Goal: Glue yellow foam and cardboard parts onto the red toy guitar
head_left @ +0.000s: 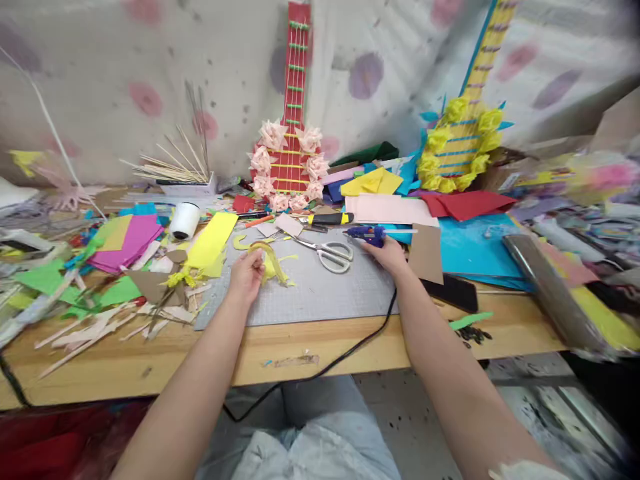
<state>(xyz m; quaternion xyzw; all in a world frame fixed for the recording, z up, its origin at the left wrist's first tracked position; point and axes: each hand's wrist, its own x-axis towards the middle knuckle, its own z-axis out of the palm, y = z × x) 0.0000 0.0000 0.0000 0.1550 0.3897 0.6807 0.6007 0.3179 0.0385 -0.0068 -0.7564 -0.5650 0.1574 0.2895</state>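
At the centre of the frame, your left hand pinched a strip of yellow paper on the grey mat. Just right, your right hand gripped the blue glue gun, beside the scissors.

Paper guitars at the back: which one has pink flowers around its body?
The red guitar standing behind the scissors. Pale pink paper flowers ring its body, whereas the yellow guitar to its right carries yellow flowers and leans.

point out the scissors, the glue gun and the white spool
scissors (336,256), head view, on the white handles
glue gun (364,233), head view, on its blue body
white spool (185,220), head view, on its side
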